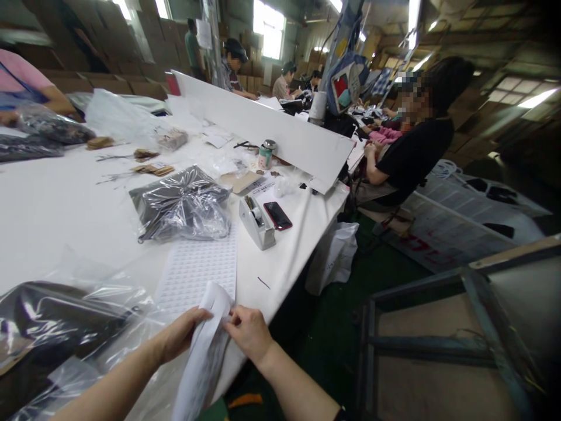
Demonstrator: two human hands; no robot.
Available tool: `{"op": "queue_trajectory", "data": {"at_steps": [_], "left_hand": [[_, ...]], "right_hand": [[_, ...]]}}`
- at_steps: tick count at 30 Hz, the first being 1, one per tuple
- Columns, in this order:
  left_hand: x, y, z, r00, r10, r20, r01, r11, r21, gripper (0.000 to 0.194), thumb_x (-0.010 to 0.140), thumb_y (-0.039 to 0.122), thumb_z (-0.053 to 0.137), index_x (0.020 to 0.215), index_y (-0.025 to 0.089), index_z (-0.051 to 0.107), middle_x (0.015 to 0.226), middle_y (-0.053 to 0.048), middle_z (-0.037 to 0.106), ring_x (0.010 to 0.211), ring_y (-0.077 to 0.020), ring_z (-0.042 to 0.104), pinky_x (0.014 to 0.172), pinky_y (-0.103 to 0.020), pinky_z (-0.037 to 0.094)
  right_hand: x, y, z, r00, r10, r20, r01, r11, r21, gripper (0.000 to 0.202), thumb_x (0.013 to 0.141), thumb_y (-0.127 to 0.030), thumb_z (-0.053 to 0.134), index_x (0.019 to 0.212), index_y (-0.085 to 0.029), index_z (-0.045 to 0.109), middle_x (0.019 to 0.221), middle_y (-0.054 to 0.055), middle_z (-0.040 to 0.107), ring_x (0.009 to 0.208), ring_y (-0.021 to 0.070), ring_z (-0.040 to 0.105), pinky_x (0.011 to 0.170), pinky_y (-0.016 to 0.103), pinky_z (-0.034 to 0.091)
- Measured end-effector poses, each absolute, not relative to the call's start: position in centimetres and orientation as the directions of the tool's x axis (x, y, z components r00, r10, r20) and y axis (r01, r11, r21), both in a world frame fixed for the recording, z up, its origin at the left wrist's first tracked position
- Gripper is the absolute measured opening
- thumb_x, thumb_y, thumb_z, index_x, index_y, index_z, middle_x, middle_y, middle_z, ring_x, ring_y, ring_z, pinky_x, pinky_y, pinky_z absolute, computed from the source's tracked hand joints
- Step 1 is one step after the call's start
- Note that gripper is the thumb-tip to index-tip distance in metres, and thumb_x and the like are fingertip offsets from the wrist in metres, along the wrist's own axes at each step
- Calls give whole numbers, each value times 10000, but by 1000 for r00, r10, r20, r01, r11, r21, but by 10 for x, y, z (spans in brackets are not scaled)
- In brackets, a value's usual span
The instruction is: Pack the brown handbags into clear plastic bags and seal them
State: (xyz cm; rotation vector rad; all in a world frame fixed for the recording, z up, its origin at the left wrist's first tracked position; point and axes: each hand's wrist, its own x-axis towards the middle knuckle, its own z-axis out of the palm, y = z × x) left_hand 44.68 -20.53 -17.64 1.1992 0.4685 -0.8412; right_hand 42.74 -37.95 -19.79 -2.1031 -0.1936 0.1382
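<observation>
A bent stack of white paper sheets (204,356) hangs over the table's near edge between my hands. My left hand (186,328) grips its left side, thumb on top. On the right edge, my right hand (249,330) pinches with thumb and fingers pressed together; any small piece between the fingertips is too small to tell. Beyond the stack lies a sheet printed with rows of small labels (197,266). A dark garment in a clear plastic bag (182,204) rests on that sheet's far end. Another bagged dark item (52,327) sits left of my left arm.
A tape dispenser (256,225) and a phone (277,216) lie near the table's right edge. Behind them are a small can (265,156), tags with strings (153,169) and a white board (263,128). A seated person (412,146) is at right, near a metal-framed rack (438,345).
</observation>
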Motion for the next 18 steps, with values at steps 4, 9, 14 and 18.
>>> {"op": "queue_trajectory", "data": {"at_steps": [4, 9, 14, 18], "left_hand": [[446, -202, -185, 592, -288, -752, 804, 145, 577, 237, 652, 308, 598, 760, 97, 617, 652, -87, 660, 646, -238, 625, 645, -311, 521], [444, -202, -187, 590, -293, -753, 806, 159, 570, 240, 665, 305, 585, 765, 90, 621, 656, -99, 667, 627, -231, 625, 624, -298, 521], [443, -203, -183, 593, -317, -740, 805, 204, 558, 253, 677, 298, 569, 797, 80, 621, 677, -103, 674, 624, -213, 623, 634, -280, 516], [442, -204, -181, 592, -319, -740, 806, 240, 541, 278, 680, 306, 563, 838, 84, 617, 688, -101, 680, 634, -224, 636, 671, -298, 523]], "right_hand": [[427, -378, -195, 985, 161, -60, 22, -463, -886, 117, 711, -175, 633, 822, -211, 625, 762, 1, 687, 679, 145, 657, 644, 223, 501], [426, -377, -197, 983, 176, -48, 42, -475, -879, 64, 720, -159, 612, 762, -202, 634, 748, 7, 689, 680, 147, 652, 664, 230, 499], [424, -375, -200, 984, 177, -20, 73, -508, -858, 89, 699, -122, 606, 660, -200, 584, 670, -14, 655, 681, 142, 639, 677, 225, 484], [423, -374, -200, 986, 167, -30, 52, -468, -882, 90, 718, -149, 612, 792, -201, 613, 751, 0, 680, 690, 143, 649, 668, 224, 495]]}}
